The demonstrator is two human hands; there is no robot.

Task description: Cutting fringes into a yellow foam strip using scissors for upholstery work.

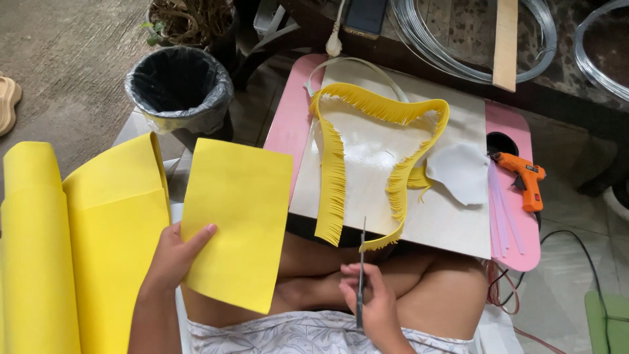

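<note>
Your left hand (171, 254) pinches a cut rectangular sheet of yellow craft foam (237, 219) by its left edge, holding it up over your lap beside the desk (288, 124). Your right hand (372, 303) is closed around slim metal scissors (362, 262), blades pointing up and nearly shut. You seem between cuts; the next move calls for bringing sheet and blades together squarely.
</note>
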